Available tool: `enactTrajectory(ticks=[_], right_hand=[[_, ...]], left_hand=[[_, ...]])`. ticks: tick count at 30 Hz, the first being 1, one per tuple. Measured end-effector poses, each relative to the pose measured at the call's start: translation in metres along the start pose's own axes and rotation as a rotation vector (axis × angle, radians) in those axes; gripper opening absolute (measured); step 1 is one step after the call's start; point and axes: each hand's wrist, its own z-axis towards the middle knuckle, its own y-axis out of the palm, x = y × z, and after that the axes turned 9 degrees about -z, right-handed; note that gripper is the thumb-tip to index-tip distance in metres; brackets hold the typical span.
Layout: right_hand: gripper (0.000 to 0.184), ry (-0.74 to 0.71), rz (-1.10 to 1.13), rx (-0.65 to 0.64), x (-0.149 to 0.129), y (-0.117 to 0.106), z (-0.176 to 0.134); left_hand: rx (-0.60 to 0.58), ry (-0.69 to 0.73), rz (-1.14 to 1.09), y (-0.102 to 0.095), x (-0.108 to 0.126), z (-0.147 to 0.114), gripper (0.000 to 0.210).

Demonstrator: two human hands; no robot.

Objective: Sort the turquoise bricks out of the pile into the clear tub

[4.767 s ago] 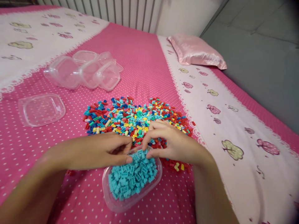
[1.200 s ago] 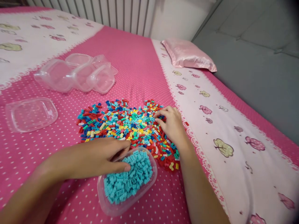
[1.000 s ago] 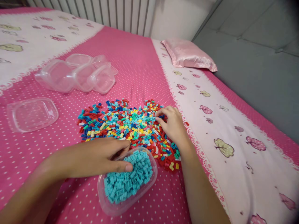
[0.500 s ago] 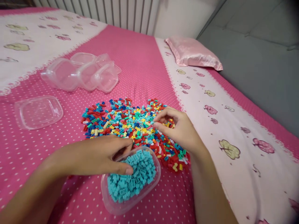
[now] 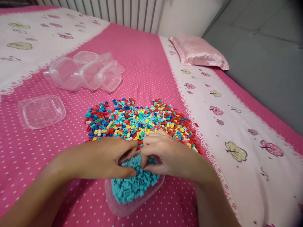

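Observation:
A clear plastic container [image 5: 109, 201] full of light-blue toy bricks [image 5: 129, 189] sits in front of me on the bed. My left hand [image 5: 104, 157] is closed on its far left rim, the thumb reaching in over the bricks and the other fingers outside. Over the container's right part is my right hand [image 5: 172, 156], thumb and forefinger pinched just above the blue bricks; whatever is between the fingertips is too small or hidden to make out. Just beyond both hands spreads a pile of mixed-colour toy bricks [image 5: 142, 118], red, yellow, blue, green and white.
Several clear empty containers [image 5: 90, 75] lie heaped together at the back left. Nearer, a clear lid [image 5: 44, 112] rests flat on the pink dotted bedsheet [image 5: 137, 56]. A pink satin pillow [image 5: 200, 52] lies at the far right, by the grey wall panel [image 5: 265, 69].
My right hand has moved from the brick pile down and left to above the container, its fingertips pinched. My left hand keeps its hold on the rim. The view has shifted slightly.

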Motion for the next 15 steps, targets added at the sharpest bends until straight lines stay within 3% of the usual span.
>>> enactTrajectory(ticks=[15], right_hand=[[0.009,-0.020,-0.014,-0.039,-0.0002,-0.0009,-0.0005]], left_hand=[[0.010,0.022,0.003,0.0034,-0.0026,0.0005,0.018]])
